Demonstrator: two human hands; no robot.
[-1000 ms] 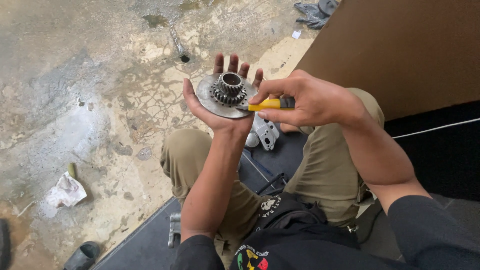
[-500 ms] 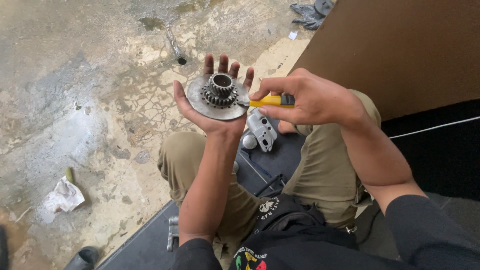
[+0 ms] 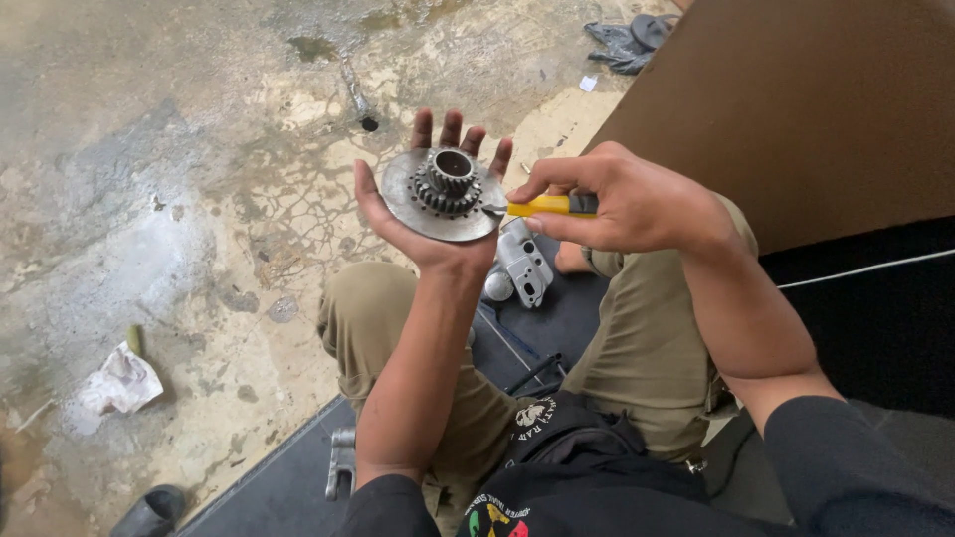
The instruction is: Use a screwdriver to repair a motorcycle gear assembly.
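Under everything is the cracked, stained concrete floor (image 3: 199, 199), and up past the gear plate to the right stands a big brown board (image 3: 796, 99). I sit on a dark mat (image 3: 557, 318) that lies below the gear plate, my knees in olive trousers (image 3: 647, 348) on either side of it. My left hand (image 3: 423, 214) is spread wide open, palm up, fingers fanned, and the gear plate (image 3: 443, 194), a round grey metal disc with a toothed hub standing up from its middle, lies flat on that palm. My right hand (image 3: 627, 204), just right of the gear plate, is closed around a yellow-handled tool (image 3: 552, 206), thumb and fingers pinching the handle; its metal tip touches the plate's right edge. Below the gear plate, on the mat between my legs, lies a small grey metal housing (image 3: 522, 264). Far down to the left of the gear plate a crumpled white paper (image 3: 119, 383) sits on the floor, and up right of the gear plate, near the board's corner, a dark rag (image 3: 627, 40).
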